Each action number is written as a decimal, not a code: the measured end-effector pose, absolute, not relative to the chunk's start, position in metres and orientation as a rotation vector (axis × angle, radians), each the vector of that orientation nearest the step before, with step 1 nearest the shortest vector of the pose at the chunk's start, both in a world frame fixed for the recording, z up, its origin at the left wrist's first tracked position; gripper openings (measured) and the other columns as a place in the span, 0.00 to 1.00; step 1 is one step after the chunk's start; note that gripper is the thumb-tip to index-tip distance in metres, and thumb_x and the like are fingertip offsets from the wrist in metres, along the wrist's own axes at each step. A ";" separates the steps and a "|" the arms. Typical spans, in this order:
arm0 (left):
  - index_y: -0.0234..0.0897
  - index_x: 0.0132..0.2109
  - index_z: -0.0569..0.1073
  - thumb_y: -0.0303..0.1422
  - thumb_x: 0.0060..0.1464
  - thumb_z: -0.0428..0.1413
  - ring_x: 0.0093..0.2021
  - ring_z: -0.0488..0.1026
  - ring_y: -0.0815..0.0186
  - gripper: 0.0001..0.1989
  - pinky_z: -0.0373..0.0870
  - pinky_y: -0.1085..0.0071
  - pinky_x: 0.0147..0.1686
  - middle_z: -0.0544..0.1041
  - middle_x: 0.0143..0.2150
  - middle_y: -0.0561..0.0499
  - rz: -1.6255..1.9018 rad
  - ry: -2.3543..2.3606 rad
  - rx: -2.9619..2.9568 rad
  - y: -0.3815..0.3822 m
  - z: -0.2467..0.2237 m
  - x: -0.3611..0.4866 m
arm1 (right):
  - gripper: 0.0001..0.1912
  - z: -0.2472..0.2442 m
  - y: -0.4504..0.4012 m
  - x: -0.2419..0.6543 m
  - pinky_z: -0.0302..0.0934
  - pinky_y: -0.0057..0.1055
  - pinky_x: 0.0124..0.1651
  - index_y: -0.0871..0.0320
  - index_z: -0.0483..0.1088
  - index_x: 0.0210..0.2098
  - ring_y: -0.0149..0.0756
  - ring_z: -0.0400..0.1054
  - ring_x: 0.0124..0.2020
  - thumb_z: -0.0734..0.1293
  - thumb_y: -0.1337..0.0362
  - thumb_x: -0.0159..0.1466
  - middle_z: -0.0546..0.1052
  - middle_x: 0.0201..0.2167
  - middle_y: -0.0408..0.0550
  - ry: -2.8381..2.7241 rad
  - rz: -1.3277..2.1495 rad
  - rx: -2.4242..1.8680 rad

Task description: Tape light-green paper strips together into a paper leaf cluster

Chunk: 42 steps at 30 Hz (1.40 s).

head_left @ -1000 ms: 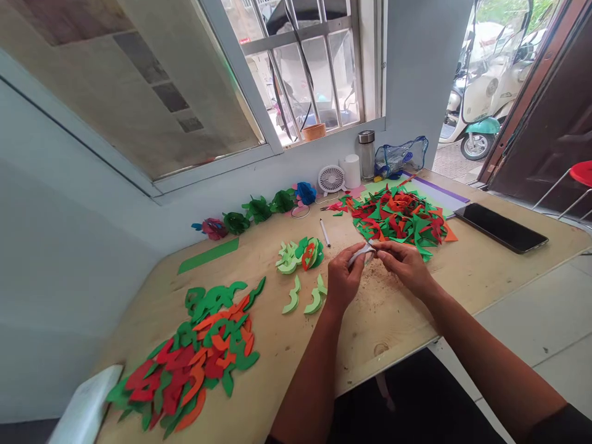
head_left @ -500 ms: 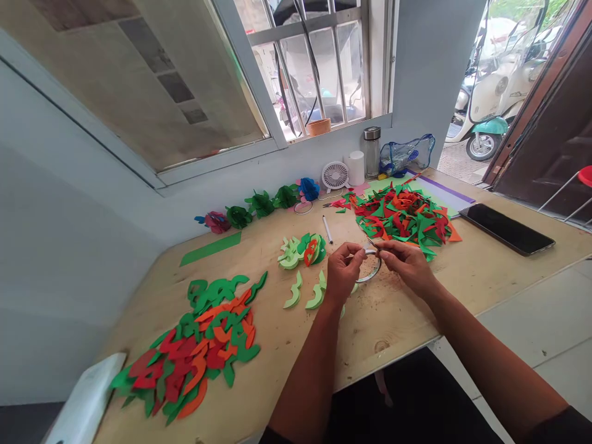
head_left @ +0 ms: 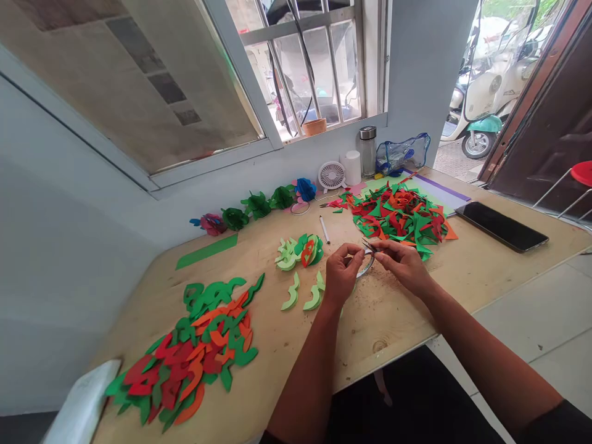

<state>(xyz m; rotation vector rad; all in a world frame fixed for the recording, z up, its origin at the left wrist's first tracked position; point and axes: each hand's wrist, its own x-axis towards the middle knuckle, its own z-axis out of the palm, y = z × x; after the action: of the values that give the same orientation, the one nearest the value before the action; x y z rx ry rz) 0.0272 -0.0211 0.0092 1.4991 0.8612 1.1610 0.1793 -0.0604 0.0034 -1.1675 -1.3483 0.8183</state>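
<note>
My left hand (head_left: 343,269) is closed in a pinch above the table; what its fingertips hold is too small to make out. Close beside it, my right hand (head_left: 403,264) grips a small dark pointed metal tool (head_left: 369,246), its tip towards the left fingers. Just beneath and between both hands lies a white ring like a tape roll (head_left: 367,266), partly covered by them. Light green curved paper pieces (head_left: 314,296) lie left of my left wrist. Beyond them sits a small heap of pale green, green and orange cutouts (head_left: 296,251).
A big pile of red, green and orange scraps (head_left: 402,216) lies behind my right hand, and a phone (head_left: 502,227) to its right. More paper cutouts (head_left: 198,351) spread at left. A white pen (head_left: 325,229), small fan (head_left: 332,176) and glass bottle (head_left: 368,153) stand or lie farther back.
The view has shifted slightly, so things sit a little farther left. The dark tool in my right hand has turned slightly and shows more plainly. Both hands stay close together.
</note>
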 end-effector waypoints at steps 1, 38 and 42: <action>0.34 0.31 0.72 0.39 0.51 0.57 0.21 0.62 0.76 0.11 0.56 0.79 0.21 0.70 0.26 0.55 1.165 0.863 1.502 -0.021 0.009 0.027 | 0.18 0.003 -0.060 0.180 0.50 0.28 0.24 0.59 0.73 0.44 0.27 0.54 0.23 0.67 0.55 0.58 0.72 0.29 0.45 -1.349 0.818 -1.169; 0.34 0.28 0.71 0.38 0.50 0.58 0.20 0.60 0.77 0.11 0.57 0.79 0.21 0.69 0.24 0.55 1.133 0.852 1.466 -0.021 0.009 0.027 | 0.16 0.000 -0.059 0.181 0.60 0.29 0.31 0.57 0.74 0.41 0.33 0.66 0.31 0.67 0.53 0.59 0.75 0.34 0.47 -1.374 0.803 -1.169; 0.34 0.29 0.72 0.38 0.50 0.57 0.21 0.62 0.76 0.11 0.58 0.79 0.22 0.69 0.24 0.55 1.148 0.861 1.476 -0.021 0.011 0.027 | 0.17 -0.001 -0.059 0.182 0.61 0.31 0.31 0.57 0.74 0.41 0.35 0.66 0.31 0.67 0.52 0.59 0.76 0.33 0.48 -1.389 0.773 -1.189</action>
<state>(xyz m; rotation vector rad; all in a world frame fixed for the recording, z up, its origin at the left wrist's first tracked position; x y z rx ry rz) 0.0268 -0.0214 0.0107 1.4755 0.8615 1.1478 0.1816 -0.0590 -0.0008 -1.1894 -1.3886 0.7731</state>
